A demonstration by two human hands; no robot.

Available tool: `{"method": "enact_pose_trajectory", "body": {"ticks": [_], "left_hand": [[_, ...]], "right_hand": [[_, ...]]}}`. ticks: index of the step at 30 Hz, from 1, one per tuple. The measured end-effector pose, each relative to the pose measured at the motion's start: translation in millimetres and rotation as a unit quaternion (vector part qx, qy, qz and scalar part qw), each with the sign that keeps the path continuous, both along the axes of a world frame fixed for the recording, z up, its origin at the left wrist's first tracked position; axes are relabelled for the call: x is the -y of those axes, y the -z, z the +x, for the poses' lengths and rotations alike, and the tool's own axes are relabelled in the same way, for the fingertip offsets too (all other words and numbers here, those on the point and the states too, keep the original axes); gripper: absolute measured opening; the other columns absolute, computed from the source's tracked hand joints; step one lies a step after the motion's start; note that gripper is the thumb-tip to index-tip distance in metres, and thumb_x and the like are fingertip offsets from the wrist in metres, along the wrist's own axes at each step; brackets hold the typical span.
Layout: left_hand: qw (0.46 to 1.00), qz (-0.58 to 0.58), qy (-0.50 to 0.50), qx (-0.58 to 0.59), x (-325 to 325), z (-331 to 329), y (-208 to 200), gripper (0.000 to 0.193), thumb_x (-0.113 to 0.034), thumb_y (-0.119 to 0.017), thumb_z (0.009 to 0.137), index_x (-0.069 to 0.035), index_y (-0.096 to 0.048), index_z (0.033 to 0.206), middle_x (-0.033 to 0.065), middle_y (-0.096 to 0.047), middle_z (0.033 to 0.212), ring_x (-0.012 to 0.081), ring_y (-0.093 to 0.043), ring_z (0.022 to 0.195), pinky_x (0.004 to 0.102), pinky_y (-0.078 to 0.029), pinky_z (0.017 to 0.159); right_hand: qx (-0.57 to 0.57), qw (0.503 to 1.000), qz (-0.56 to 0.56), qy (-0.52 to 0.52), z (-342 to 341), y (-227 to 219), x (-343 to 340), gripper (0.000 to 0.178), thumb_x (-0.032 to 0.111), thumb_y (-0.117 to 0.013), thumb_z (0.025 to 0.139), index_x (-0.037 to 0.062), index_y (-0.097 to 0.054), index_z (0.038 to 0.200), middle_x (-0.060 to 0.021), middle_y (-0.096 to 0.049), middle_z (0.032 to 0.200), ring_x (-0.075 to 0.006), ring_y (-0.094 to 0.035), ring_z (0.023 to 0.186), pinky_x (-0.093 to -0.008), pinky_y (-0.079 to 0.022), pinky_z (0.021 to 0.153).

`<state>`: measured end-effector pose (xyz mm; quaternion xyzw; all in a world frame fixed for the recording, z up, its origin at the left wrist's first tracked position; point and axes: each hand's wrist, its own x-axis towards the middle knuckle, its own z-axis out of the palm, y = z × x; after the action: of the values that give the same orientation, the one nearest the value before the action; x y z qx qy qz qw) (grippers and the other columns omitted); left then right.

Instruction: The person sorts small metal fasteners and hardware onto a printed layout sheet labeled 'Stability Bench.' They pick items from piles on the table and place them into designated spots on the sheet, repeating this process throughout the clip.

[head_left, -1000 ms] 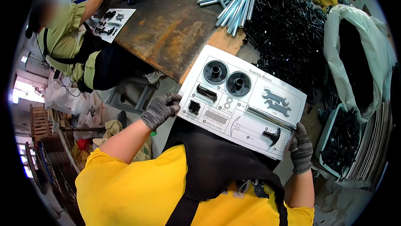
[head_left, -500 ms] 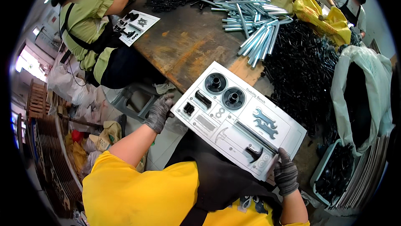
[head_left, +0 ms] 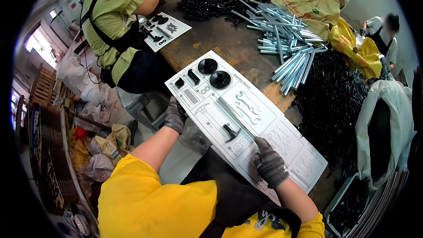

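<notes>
A white printed card lies tilted in front of me, bearing two round black flanged discs, two small black blocks, a slim metal tube, a black T-shaped piece and silver open-ended wrenches. My left hand, in a grey glove, is closed on the card's left edge, its fingers partly hidden underneath. My gloved right hand is closed at the card's right edge, near the tube's lower end. Beyond that edge, more white card with wrench outlines shows from beneath.
Metal tubes and black parts heap the worktable. A white sack and a tub stand right. At left, a co-worker in green sits by another filled card.
The filled card has turned and shifted left, and more card with printed outlines now shows at its right. My right hand has moved left and up; my left hand has shifted slightly right.
</notes>
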<state>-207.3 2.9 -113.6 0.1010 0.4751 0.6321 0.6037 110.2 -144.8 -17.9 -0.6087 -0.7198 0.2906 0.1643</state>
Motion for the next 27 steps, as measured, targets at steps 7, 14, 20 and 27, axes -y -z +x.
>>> {"method": "enact_pose_trajectory", "body": {"ticks": [7,14,20,27], "left_hand": [[0.999,-0.021,0.008,-0.037,-6.4,8.9,-7.5,0.047,-0.05,-0.053,0.082,-0.016,-0.049,0.114,-0.0007,-0.059,0.097,0.0104,-0.056,0.073,0.0249,-0.046,0.053],[0.998,-0.003,0.015,-0.059,-10.0,-0.7,12.6,0.034,-0.04,-0.046,0.088,-0.012,-0.055,0.105,0.0022,-0.062,0.089,0.0148,-0.053,0.066,0.0302,-0.045,0.06],[0.998,0.04,0.054,-0.011,-14.2,-1.2,17.8,0.05,-0.036,-0.056,0.085,-0.02,-0.036,0.127,-0.0015,-0.057,0.097,0.0073,-0.054,0.065,0.0161,-0.038,0.04],[0.939,0.141,0.301,-0.085,23.8,8.1,10.3,0.076,-0.041,-0.071,0.069,-0.004,-0.038,0.127,0.006,-0.048,0.121,0.0217,-0.047,0.109,0.0343,-0.039,0.093]], "right_hand": [[-0.042,0.995,0.077,-0.052,-50.5,28.2,-72.4,0.044,0.012,-0.047,0.08,0.0064,-0.04,0.123,-0.0208,-0.049,0.117,-0.0356,-0.052,0.102,-0.0376,-0.043,0.087],[-0.062,0.995,0.038,-0.061,-87.8,36.2,-126.1,0.048,0.01,-0.047,0.078,0.0058,-0.038,0.125,-0.022,-0.052,0.113,-0.0337,-0.052,0.105,-0.0365,-0.042,0.089],[-0.104,0.991,-0.024,-0.078,-88.8,19.6,-148.3,0.043,0.013,-0.051,0.081,0.0093,-0.043,0.124,-0.0208,-0.057,0.103,-0.0304,-0.057,0.093,-0.0361,-0.047,0.079],[0.014,0.995,0.099,-0.019,2.8,-18.4,-54.9,0.038,0.017,-0.055,0.08,0.0075,-0.047,0.116,-0.0131,-0.052,0.112,-0.0292,-0.054,0.096,-0.0341,-0.045,0.082]]}}
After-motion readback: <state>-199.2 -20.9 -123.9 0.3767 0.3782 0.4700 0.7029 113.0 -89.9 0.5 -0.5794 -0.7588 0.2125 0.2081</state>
